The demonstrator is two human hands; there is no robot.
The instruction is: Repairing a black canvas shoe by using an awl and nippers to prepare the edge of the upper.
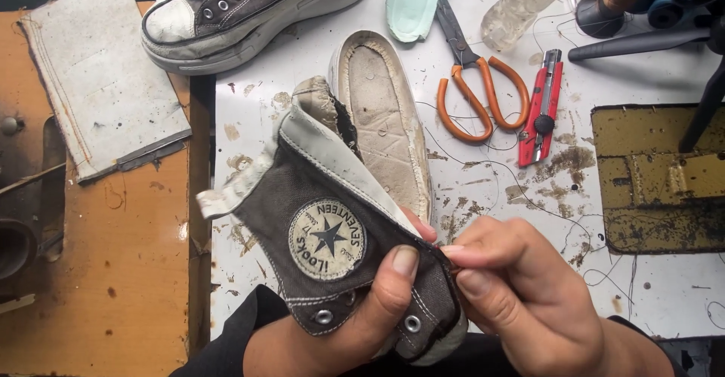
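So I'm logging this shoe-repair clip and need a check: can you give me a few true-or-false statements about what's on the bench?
1. The left hand holds a dark high-top shoe. True.
2. The scissors have blue handles. False: orange.
3. A red utility knife lies beside the scissors. True.
4. The right hand holds the scissors. False: it pinches at the shoe's edge.
5. A second shoe stands at the top. True.

Bare left hand (355, 324), bare right hand (521, 286), short trimmed nails, no rings; a black sleeve (226, 343) at the left wrist.
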